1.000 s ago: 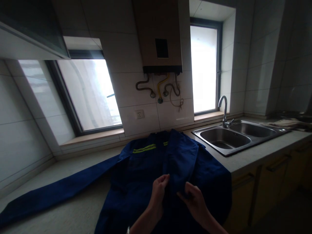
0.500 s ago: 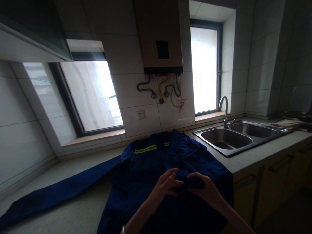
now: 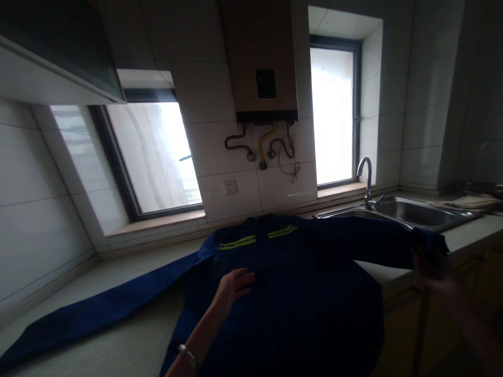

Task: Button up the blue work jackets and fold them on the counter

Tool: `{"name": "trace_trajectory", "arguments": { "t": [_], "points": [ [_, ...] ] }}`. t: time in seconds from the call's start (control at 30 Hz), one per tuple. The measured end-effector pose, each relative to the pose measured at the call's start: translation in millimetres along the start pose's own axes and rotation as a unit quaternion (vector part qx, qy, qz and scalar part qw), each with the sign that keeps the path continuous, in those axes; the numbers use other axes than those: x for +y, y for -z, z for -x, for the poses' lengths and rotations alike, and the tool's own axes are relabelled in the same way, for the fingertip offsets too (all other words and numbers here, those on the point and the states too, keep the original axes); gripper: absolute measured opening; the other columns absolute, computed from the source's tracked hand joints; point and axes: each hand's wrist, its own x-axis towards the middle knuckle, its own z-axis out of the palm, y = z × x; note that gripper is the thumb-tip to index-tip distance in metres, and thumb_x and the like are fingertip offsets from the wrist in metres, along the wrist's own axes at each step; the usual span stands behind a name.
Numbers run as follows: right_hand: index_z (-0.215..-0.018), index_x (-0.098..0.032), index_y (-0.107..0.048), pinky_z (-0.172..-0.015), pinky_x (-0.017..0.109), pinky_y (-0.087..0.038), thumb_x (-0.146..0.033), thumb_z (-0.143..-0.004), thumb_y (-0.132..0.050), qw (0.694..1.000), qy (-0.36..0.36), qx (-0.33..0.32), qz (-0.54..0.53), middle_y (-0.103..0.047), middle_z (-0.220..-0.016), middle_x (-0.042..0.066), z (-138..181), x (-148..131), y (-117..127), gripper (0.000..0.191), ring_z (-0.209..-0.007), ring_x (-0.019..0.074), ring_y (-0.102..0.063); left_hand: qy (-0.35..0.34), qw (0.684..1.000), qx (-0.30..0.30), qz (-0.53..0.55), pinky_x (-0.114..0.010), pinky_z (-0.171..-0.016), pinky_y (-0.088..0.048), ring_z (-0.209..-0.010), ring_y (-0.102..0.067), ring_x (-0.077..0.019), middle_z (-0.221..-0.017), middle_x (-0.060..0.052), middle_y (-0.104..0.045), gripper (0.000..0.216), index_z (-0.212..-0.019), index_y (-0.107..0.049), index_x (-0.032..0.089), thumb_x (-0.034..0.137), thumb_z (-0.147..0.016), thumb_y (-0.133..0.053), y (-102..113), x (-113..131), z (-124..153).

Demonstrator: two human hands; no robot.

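Note:
A dark blue work jacket [image 3: 283, 293] with yellow-green stripes across the chest lies spread on the counter, its collar toward the wall. One sleeve [image 3: 118, 298] stretches out to the left along the countertop. My right hand [image 3: 432, 267], blurred by motion, grips the cuff end of the other sleeve [image 3: 369, 238] and holds it out to the right, over the front edge of the sink. Above the jacket's chest is my left hand [image 3: 234, 285], fingers apart and holding nothing. A bracelet [image 3: 186, 354] circles the left wrist.
The steel double sink [image 3: 416, 212] with its faucet [image 3: 366, 180] is at the right, partly covered by the sleeve. A cloth [image 3: 471, 202] lies beyond it. Yellow cabinets [image 3: 401, 324] stand below the counter edge. A water heater [image 3: 261, 63] hangs on the tiled wall.
My right hand has swung far right with the sleeve, which was bunched over the jacket and is now stretched out. The second chest stripe is uncovered. My left hand has moved left, away from the fabric.

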Motion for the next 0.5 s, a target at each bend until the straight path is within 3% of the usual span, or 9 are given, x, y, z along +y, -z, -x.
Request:
{"name": "trace_trajectory", "arguments": {
  "t": [0.07, 0.17, 0.33, 0.4, 0.5],
  "points": [
    [-0.095, -0.012, -0.066, -0.064, 0.034, -0.051, -0.032, -0.086, -0.044, 0.997, -0.032, -0.011, -0.065, -0.042, -0.135, 0.02, -12, -4, 27, 0.032, -0.092, 0.0201, -0.064, -0.002, 0.999, 0.022, -0.024, -0.034, -0.067, -0.054, -0.089, -0.066, -0.0251, -0.103, -0.018, -0.066, 0.024, -0.101, -0.053, 0.012, 0.023, -0.08, -0.047, 12, -4, -9],
    [-0.103, -0.013, -0.064, -0.066, 0.035, -0.052, -0.025, -0.08, -0.053, 0.996, -0.044, -0.001, -0.077, -0.041, -0.135, 0.023, -17, 12, 57, 0.028, -0.095, 0.0229, -0.063, -0.002, 0.998, 0.045, -0.044, -0.034, -0.067, -0.054, -0.088, -0.066, -0.0249, -0.102, -0.017, -0.066, 0.024, -0.099, -0.054, 0.012, 0.019, -0.076, -0.051, 26, -10, -20],
    [-0.099, -0.019, -0.066, -0.063, 0.033, -0.053, -0.02, -0.076, -0.055, 0.997, -0.042, 0.033, -0.062, -0.047, -0.131, 0.017, -17, 27, 69, 0.025, -0.087, 0.0213, -0.065, 0.017, 0.996, 0.065, -0.063, -0.034, -0.065, -0.054, -0.085, -0.066, -0.0246, -0.1, -0.018, -0.066, 0.025, -0.098, -0.054, 0.012, 0.014, -0.073, -0.051, 38, -17, -30],
    [-0.094, -0.02, -0.067, -0.058, 0.031, -0.052, -0.018, -0.078, -0.052, 0.997, -0.034, 0.049, -0.054, -0.056, -0.121, 0.016, -14, 27, 71, 0.021, -0.075, 0.0178, -0.067, 0.011, 0.995, 0.057, -0.077, -0.034, -0.064, -0.053, -0.082, -0.066, -0.0243, -0.098, -0.017, -0.066, 0.024, -0.097, -0.054, 0.012, 0.015, -0.073, -0.05, 40, -18, -32],
    [-0.078, -0.02, -0.066, -0.051, 0.025, -0.05, -0.015, -0.076, -0.052, 0.995, -0.044, 0.09, -0.015, -0.068, -0.08, 0.011, 6, 42, 80, 0.016, -0.053, 0.0132, -0.063, -0.001, 0.993, 0.043, -0.108, -0.033, -0.062, -0.052, -0.077, -0.066, -0.023, -0.092, -0.015, -0.067, 0.022, -0.095, -0.054, 0.012, 0.018, -0.074, -0.051, 41, -21, -34]
  ]
}}
